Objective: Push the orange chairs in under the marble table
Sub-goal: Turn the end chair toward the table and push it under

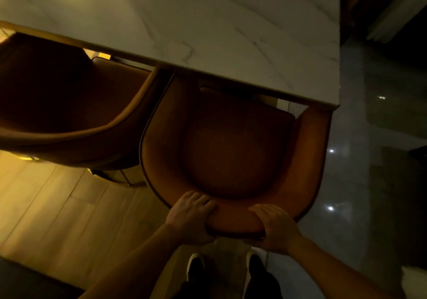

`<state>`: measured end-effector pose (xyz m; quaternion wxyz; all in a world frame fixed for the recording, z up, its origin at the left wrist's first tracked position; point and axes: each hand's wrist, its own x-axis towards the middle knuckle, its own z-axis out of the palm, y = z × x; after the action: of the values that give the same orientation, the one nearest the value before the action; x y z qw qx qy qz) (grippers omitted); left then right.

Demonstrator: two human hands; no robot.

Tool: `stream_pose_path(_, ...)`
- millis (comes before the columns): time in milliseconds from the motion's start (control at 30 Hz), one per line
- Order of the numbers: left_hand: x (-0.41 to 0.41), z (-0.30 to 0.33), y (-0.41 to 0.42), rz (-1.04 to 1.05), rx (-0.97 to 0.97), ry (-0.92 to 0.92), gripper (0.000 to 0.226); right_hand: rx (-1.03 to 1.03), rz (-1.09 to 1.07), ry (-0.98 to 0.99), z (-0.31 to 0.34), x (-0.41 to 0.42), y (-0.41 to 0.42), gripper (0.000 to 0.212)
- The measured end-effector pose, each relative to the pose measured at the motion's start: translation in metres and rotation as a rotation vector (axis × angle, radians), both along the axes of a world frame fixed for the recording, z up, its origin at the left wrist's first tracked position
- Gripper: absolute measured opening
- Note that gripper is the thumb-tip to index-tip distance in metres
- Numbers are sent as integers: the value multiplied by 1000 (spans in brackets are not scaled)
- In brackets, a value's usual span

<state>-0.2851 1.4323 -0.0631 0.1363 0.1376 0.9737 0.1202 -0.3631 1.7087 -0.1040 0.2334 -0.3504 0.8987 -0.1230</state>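
An orange chair (233, 146) with a curved back stands right below me, its front part tucked under the edge of the white marble table (208, 26). My left hand (191, 218) grips the top of its backrest on the left. My right hand (277, 227) grips the same backrest on the right. A second orange chair (62, 104) stands to the left, beside the first, its seat front also under the table edge.
Light wooden flooring (57, 206) lies to the left and shiny grey tiles (360, 183) to the right. My two feet in dark shoes (196, 266) stand just behind the chair. A dark wall or cabinet (381, 5) rises past the table's right end.
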Motion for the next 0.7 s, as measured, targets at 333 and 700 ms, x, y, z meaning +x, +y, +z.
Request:
stream_pose_path(333, -6, 0, -54, -57, -140, -130, 90, 225, 5, -57, 29, 31, -65, 100)
stream_pose_path(700, -6, -7, -46, 61, -109, -119, 69, 269, -161, 19, 25, 40, -86, 85)
